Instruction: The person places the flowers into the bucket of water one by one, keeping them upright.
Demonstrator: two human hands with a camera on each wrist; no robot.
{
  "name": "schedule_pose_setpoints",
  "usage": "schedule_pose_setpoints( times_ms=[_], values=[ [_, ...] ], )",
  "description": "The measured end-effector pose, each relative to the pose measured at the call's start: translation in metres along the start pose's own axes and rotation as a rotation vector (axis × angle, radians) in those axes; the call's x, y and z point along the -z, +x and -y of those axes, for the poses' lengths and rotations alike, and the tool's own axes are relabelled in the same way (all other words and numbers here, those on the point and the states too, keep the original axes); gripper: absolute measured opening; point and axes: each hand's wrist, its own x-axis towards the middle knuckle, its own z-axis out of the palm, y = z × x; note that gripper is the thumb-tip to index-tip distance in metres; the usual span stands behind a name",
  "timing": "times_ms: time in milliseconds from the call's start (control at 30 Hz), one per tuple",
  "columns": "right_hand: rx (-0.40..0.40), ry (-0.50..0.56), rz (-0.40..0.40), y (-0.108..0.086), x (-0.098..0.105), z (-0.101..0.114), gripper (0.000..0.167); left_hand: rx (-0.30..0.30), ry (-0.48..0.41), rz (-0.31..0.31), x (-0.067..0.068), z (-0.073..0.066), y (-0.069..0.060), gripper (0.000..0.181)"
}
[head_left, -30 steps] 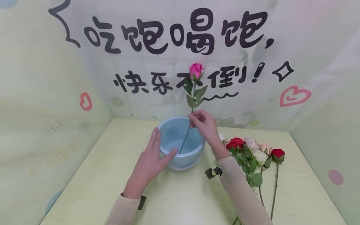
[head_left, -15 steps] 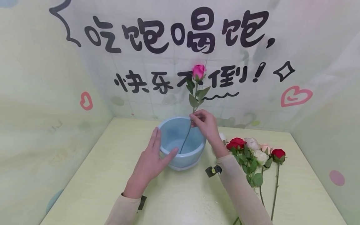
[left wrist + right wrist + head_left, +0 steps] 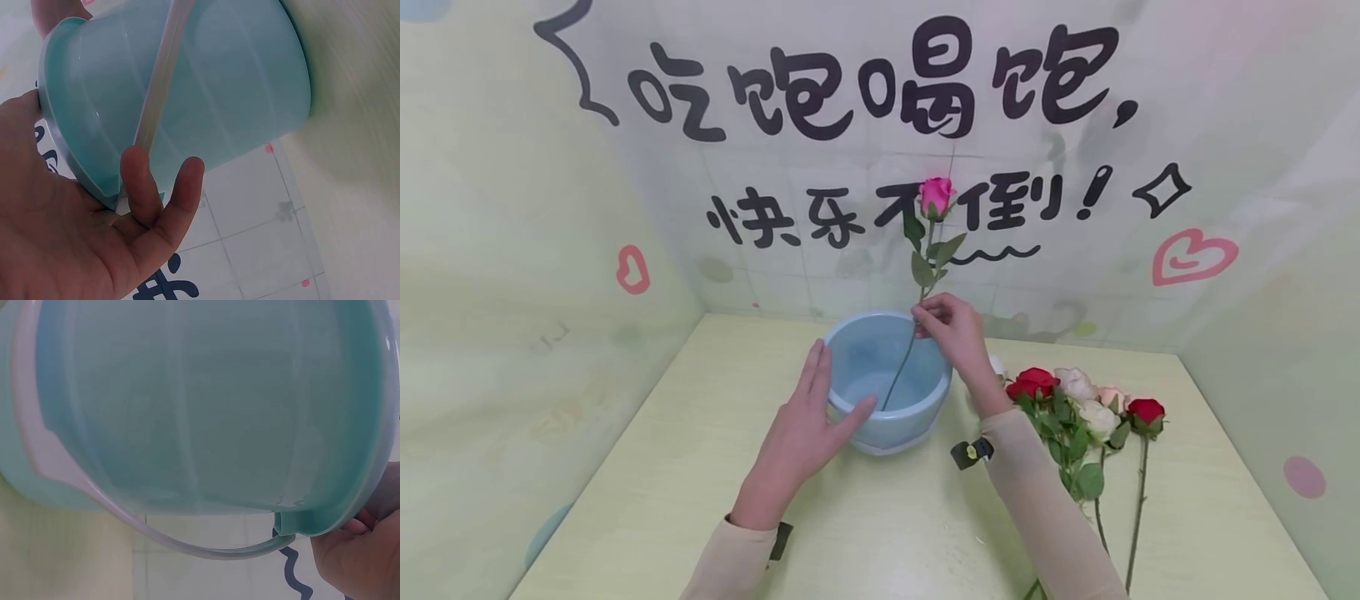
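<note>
A pink rose (image 3: 936,197) on a long leafy stem stands upright, leaning a little right. Its lower end reaches inside a light blue plastic bucket (image 3: 901,433). My right hand (image 3: 953,335) pinches the stem just above the bucket's far right rim. In the right wrist view, the right hand (image 3: 362,556) is partly cut off beside the rim, and the rose is out of sight. My left hand (image 3: 805,425) holds the bucket's left side, thumb at the near rim. The left wrist view shows its fingers (image 3: 139,181) bent at the rim beside the bucket's pale handle (image 3: 156,94).
To the right, several red, white and pale pink roses (image 3: 1093,417) lie in a bunch on the pale table (image 3: 880,542), partly behind the right sleeve (image 3: 1052,508). A printed backdrop (image 3: 850,158) with black lettering rises behind the bucket.
The rose's head has shifted slightly right and down, with my right hand still pinching the stem. My left hand stays on the bucket. The whole head view has drifted a little.
</note>
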Motion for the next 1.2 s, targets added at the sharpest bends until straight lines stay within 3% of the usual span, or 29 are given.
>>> schedule_pose_setpoints(
  times_ms=[167, 567, 933, 1200],
  values=[
    [-0.009, -0.021, -0.001, 0.0, 0.0, 0.001, 0.021, -0.004, -0.002, -0.008, -0.003, 0.0, -0.002, 0.111],
    [-0.061, -0.18, -0.02, 0.003, 0.003, 0.0, 0.022, 0.0, 0.004, -0.012, -0.008, 0.001, -0.003, 0.11],
    [-0.113, -0.13, -0.01, 0.009, 0.005, -0.003, 0.023, 0.01, 0.007, -0.012, -0.008, 0.0, -0.004, 0.112],
    [-0.211, -0.034, 0.025, 0.012, 0.01, -0.001, 0.025, 0.014, 0.006, -0.01, -0.008, 0.0, -0.005, 0.113]
  ],
)
